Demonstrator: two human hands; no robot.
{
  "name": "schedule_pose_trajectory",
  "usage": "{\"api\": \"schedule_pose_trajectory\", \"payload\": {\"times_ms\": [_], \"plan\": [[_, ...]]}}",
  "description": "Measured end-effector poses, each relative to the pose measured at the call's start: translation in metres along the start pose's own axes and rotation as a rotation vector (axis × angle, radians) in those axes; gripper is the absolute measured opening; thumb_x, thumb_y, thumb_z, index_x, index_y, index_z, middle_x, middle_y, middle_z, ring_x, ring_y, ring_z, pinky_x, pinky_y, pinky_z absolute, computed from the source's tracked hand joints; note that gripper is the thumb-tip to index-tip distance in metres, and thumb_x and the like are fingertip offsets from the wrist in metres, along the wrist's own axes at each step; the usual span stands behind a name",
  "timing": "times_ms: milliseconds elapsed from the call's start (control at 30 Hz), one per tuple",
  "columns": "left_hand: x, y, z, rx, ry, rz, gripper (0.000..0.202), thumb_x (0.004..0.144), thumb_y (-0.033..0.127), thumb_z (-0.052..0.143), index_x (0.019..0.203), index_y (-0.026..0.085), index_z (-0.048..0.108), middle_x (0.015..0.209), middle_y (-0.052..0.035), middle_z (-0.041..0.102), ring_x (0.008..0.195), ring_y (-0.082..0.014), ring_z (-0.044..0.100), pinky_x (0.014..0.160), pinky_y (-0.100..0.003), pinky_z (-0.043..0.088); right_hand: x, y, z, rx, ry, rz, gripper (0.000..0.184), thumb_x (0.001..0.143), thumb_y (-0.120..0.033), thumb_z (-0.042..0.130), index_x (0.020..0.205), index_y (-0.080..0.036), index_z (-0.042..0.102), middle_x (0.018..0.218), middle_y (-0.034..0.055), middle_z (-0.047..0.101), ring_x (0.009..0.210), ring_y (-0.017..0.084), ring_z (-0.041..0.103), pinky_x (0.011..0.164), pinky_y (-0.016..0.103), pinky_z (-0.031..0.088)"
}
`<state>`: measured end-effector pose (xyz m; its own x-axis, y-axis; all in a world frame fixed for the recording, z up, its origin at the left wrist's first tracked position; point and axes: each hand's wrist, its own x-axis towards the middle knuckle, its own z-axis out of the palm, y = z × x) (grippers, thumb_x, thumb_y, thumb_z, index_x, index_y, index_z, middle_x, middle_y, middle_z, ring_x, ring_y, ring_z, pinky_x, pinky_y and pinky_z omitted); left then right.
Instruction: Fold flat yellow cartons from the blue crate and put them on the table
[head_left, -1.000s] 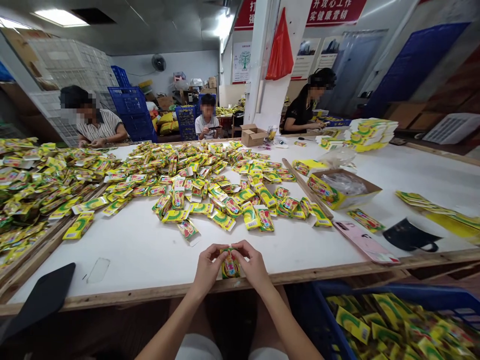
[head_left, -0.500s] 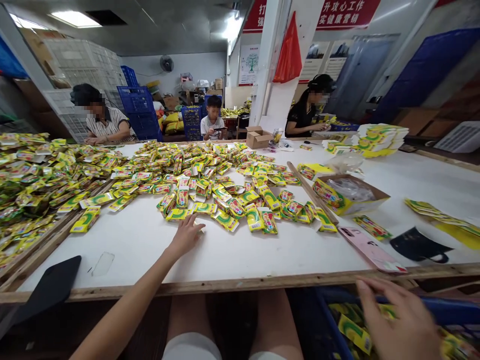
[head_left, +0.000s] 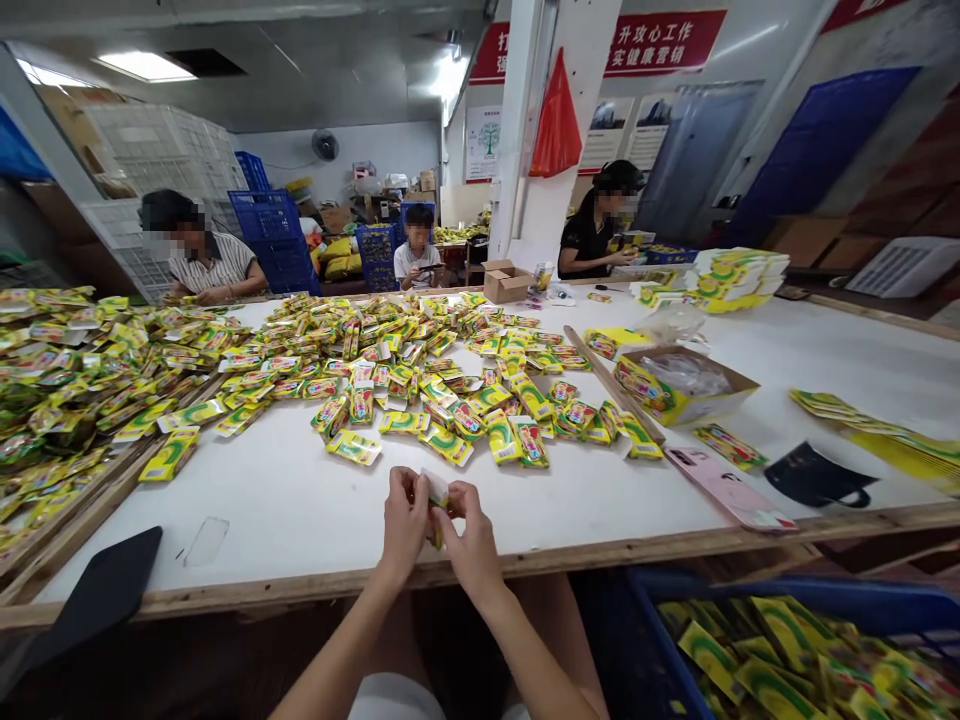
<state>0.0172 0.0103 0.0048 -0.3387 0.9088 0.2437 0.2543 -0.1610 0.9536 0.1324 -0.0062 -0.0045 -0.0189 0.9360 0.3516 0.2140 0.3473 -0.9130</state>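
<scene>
At the near edge of the desk [head_left: 300, 500], mid-scene, the left hand [head_left: 405, 522] & right hand [head_left: 469, 534] were together, fingers of both pinching a small yellow packet [head_left: 436, 490] between them, w/ the loose packet pile [head_left: 450, 390] farther off.

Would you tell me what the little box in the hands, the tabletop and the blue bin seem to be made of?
The little box, pinched between left hand and right hand, looks like thin printed card: glossy, white flap. The tabletop seems white-coated board, bare wooden edge. The blue bin looks like smooth plastic.
</scene>
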Motion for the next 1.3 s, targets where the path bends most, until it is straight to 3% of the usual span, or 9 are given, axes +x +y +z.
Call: {"api": "schedule_pose_trajectory", "payload": {"times_ms": [100,167,267,367,433,600,767,1067,1300], "plan": [[-0.012,-0.010,-0.006,-0.189,-0.151,-0.007,0.022,0.087,0.035,0.053,0.101,0.022,0.043,0.085,-0.0013,0.061,0.073,-0.0150,0.060,0.067,-0.026,0.048,0.006,0.012,-0.005,0.101,0.012,0.026,0.028,0.088,-0.025,0.050,0.114,-0.021,0.044,0.095,0.0053,0.066,0.081,0.018,0.065,0.076,0.031,0.052],[-0.016,-0.015,-0.013,-0.224,-0.243,-0.007,0.026,0.086,0.034,0.055,0.106,0.022,0.045,0.092,-0.0031,0.063,0.078,-0.0158,0.062,0.071,-0.027,0.049,0.009,0.016,-0.013,0.104,-0.046,0.019,0.023,0.087,-0.025,0.050,0.110,-0.021,0.050,0.097,0.0054,0.067,0.085,0.018,0.065,0.077,0.031,0.052],[-0.015,-0.019,-0.020,-0.174,-0.310,-0.030,0.024,0.085,0.034,0.057,0.104,0.020,0.054,0.091,-0.0040,0.066,0.077,-0.0170,0.063,0.070,-0.027,0.050,0.015,0.019,-0.023,0.051,-0.158,0.025,0.017,0.087,-0.026,0.049,0.097,-0.021,0.061,0.091,0.0043,0.068,0.083,0.019,0.065,0.076,0.030,0.052],[-0.011,-0.019,-0.022,-0.106,-0.340,-0.019,0.020,0.084,0.034,0.058,0.096,0.018,0.062,0.090,-0.0053,0.068,0.083,-0.0196,0.065,0.077,-0.030,0.051,0.024,0.019,-0.026,0.002,-0.178,0.009,0.017,0.086,-0.027,0.049,0.088,-0.020,0.065,0.088,0.0048,0.068,0.083,0.020,0.064,0.077,0.031,0.050],[-0.009,-0.018,-0.020,-0.104,-0.344,0.020,0.019,0.084,0.032,0.058,0.094,0.018,0.064,0.096,-0.0067,0.069,0.092,-0.0212,0.065,0.085,-0.033,0.051,0.031,0.020,-0.025,-0.009,-0.156,-0.021,0.016,0.085,-0.026,0.052,0.083,-0.019,0.066,0.089,0.0057,0.067,0.087,0.021,0.063,0.078,0.032,0.050],[-0.012,-0.012,-0.014,-0.153,-0.264,0.101,0.019,0.085,0.030,0.056,0.101,0.020,0.060,0.101,-0.0068,0.068,0.098,-0.0209,0.064,0.089,-0.035,0.050,0.033,0.018,-0.025,0.061,-0.131,-0.034,0.018,0.085,-0.022,0.053,0.099,-0.020,0.063,0.088,0.0035,0.067,0.082,0.018,0.064,0.076,0.030,0.051],[-0.018,-0.001,-0.013,-0.085,-0.252,0.110,0.014,0.084,0.030,0.057,0.088,0.018,0.064,0.093,-0.0070,0.069,0.090,-0.0205,0.066,0.084,-0.033,0.051,0.022,0.010,-0.025,0.018,-0.142,-0.131,0.013,0.086,-0.027,0.056,0.086,-0.020,0.067,0.091,0.0058,0.065,0.088,0.019,0.061,0.075,0.029,0.050],[-0.010,-0.002,-0.006,-0.138,-0.156,-0.015,0.016,0.081,0.033,0.061,0.083,0.017,0.063,0.077,-0.0034,0.067,0.073,-0.0162,0.062,0.068,-0.026,0.049,0.028,0.008,-0.016,0.010,-0.059,0.027,0.018,0.084,-0.034,0.056,0.082,-0.018,0.063,0.077,0.0041,0.066,0.069,0.017,0.060,0.066,0.028,0.049],[-0.018,-0.014,-0.010,-0.160,-0.251,-0.026,0.020,0.081,0.035,0.061,0.089,0.017,0.066,0.087,-0.0058,0.070,0.083,-0.0197,0.064,0.076,-0.029,0.050,0.018,0.013,-0.020,0.108,-0.124,0.045,0.020,0.085,-0.036,0.056,0.087,-0.018,0.065,0.083,0.0051,0.068,0.078,0.019,0.064,0.072,0.030,0.052]]}}
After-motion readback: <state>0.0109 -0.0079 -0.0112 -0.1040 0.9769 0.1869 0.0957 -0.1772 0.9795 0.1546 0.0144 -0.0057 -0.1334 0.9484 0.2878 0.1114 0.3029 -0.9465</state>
